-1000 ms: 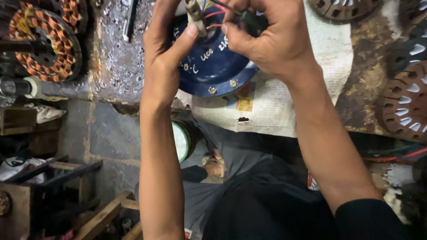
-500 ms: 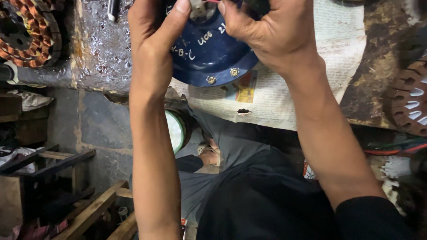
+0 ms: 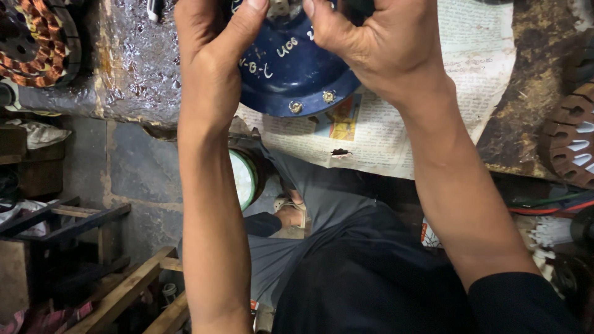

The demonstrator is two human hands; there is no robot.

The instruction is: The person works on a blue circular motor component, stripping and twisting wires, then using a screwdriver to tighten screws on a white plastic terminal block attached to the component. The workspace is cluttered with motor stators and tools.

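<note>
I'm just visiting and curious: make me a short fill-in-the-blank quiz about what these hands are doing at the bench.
1. Both hands, the left hand and the right hand, grip a round metal cover whose colour is ____.
2. The cover rests on a sheet of ____ spread over the workbench.
3. At the bench's far left lies a motor winding wound with ____-coloured wire.
4. On the cover's lower rim, ____ screws show.

Missing words: blue; newspaper; copper; two
</note>
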